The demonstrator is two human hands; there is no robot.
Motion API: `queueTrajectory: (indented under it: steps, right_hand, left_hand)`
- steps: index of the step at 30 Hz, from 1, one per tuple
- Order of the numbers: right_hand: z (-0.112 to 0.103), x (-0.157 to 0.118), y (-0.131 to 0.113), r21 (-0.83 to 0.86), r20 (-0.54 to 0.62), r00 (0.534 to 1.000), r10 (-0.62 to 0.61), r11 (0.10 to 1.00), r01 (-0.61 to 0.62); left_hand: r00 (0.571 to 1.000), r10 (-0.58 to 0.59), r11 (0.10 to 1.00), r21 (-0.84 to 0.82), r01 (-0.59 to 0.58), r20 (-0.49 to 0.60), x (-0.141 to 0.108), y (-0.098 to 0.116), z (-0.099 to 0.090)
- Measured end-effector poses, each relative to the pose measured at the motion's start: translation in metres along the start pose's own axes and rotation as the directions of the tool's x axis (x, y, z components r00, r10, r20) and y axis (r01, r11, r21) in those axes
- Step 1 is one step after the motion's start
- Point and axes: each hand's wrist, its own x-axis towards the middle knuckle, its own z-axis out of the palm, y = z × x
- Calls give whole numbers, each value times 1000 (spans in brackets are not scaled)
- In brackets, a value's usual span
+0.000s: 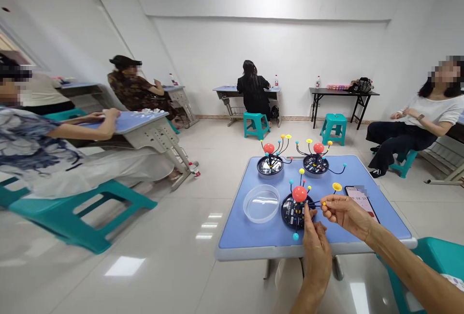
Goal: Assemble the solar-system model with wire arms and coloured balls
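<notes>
A solar system model [299, 194] with a red central ball, black round base and small coloured balls on thin arms stands near the table's front edge. My left hand [316, 246] grips the right side of its base, fingers along the rim. Between the thumb and fingers of my right hand [344, 213] is a small orange-yellow ball [324, 203], at the end of a dark arm reaching out from the model. A yellow dish-shaped piece [337, 186] stands just above my right hand. Behind are two similar models, a left one [270, 164] and a right one [316, 163].
A clear round plastic lid or dish [261, 203] lies left of the model on the blue table [239, 229]. A phone [362, 202] showing a timer lies at the right, partly behind my right hand. Several people sit at other desks; teal stools [333, 127] stand around.
</notes>
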Motion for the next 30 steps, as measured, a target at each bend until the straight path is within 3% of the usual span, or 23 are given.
queueTrajectory:
  steps: [4, 7, 11, 15, 21, 30]
  right_hand:
    - [0, 5, 2, -18, -4, 1000, -6, 1000, 6]
    - [3, 10, 1, -156, -45, 995, -84, 985, 76]
    - [12, 17, -2, -420, -77, 971, -227, 890, 175]
    - [16, 27, -2, -593, -52, 965, -258, 785, 178]
    - [10, 42, 6, -621, 8, 951, -310, 743, 248]
    - [12, 45, 0, -662, 63, 954, -292, 704, 259]
  left_hand:
    - [1000, -23, 1000, 15, 23, 8, 5, -2, 0]
    - [999, -34, 999, 17, 33, 7, 8, -2, 0]
    - [1000, -26, 999, 34, 25, 11, 12, 2, -1]
    - [1000, -5, 1000, 30, 5, -2, 15, 2, -2]
    - [999, 7, 1000, 29, -6, -35, 17, -5, 0]
    - [998, 36, 999, 32, -35, -54, 20, -12, 1]
